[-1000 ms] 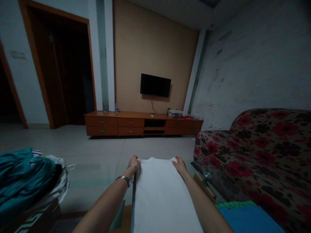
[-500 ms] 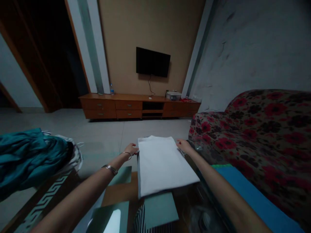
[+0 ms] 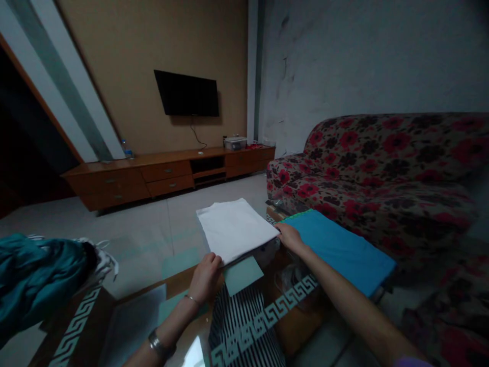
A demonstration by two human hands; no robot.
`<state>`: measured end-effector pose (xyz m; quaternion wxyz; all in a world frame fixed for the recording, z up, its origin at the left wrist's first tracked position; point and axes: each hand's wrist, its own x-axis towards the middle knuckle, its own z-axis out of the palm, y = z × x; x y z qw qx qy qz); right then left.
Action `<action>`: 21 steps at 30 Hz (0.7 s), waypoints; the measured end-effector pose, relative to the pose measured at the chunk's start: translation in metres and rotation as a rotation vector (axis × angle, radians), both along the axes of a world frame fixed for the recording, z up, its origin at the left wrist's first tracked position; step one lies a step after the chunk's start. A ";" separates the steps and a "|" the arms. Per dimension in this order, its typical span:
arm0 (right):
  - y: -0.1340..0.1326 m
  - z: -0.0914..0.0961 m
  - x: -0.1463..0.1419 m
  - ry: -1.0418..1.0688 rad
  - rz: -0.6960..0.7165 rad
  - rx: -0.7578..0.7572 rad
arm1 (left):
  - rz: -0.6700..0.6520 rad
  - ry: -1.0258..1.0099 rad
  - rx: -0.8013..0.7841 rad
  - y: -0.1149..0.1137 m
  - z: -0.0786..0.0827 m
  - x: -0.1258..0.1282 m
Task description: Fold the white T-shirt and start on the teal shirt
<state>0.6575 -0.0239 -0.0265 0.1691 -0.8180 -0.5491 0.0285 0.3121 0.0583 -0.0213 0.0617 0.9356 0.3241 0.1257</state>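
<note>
Centre frame: left hand and right hand each clamp a near corner of a folded white garment over a glass-topped table.

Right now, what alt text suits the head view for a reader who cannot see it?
The left hand and right hand hold a folded white cloth by its near corners above a glass table, beside a blue cloth. Floral sofa at right, teal clothes at left.

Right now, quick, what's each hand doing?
Left hand: closed on the folded white cloth, at its near left corner.
Right hand: closed on its near right corner.
</note>
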 end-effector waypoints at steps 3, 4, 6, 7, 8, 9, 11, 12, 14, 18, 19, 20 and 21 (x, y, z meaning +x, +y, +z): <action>0.004 -0.009 -0.003 0.081 -0.064 0.095 | 0.012 0.020 0.007 -0.004 0.004 0.003; 0.007 -0.011 -0.002 0.104 -0.082 0.119 | 0.017 0.031 0.015 -0.006 0.004 0.004; 0.014 -0.014 0.000 0.140 -0.115 0.152 | 0.017 0.053 0.030 -0.009 0.004 0.005; 0.016 -0.016 0.001 0.153 -0.131 0.162 | 0.011 0.064 0.034 -0.011 0.004 0.005; 0.017 -0.017 0.002 0.162 -0.147 0.168 | 0.006 0.072 0.037 -0.012 0.003 0.005; 0.017 -0.018 0.002 0.166 -0.165 0.172 | 0.003 0.078 0.039 -0.013 0.003 0.006; 0.016 -0.018 0.000 0.157 -0.198 0.180 | 0.007 0.097 0.046 -0.016 0.004 0.006; 0.016 -0.017 -0.003 0.142 -0.214 0.189 | 0.016 0.111 0.058 -0.018 0.005 0.007; 0.017 -0.013 -0.011 0.093 -0.227 0.221 | 0.024 0.133 0.107 -0.025 0.009 0.008; 0.024 -0.009 -0.036 -0.014 -0.083 0.282 | 0.026 0.146 0.155 -0.043 0.011 0.011; 0.025 -0.011 -0.041 -0.031 -0.024 0.276 | 0.036 0.171 0.111 -0.048 0.010 0.012; 0.026 -0.014 -0.045 -0.044 0.026 0.263 | 0.051 0.200 0.055 -0.052 0.009 0.012; 0.025 -0.017 -0.048 -0.053 0.063 0.247 | 0.063 0.228 -0.002 -0.056 0.008 0.010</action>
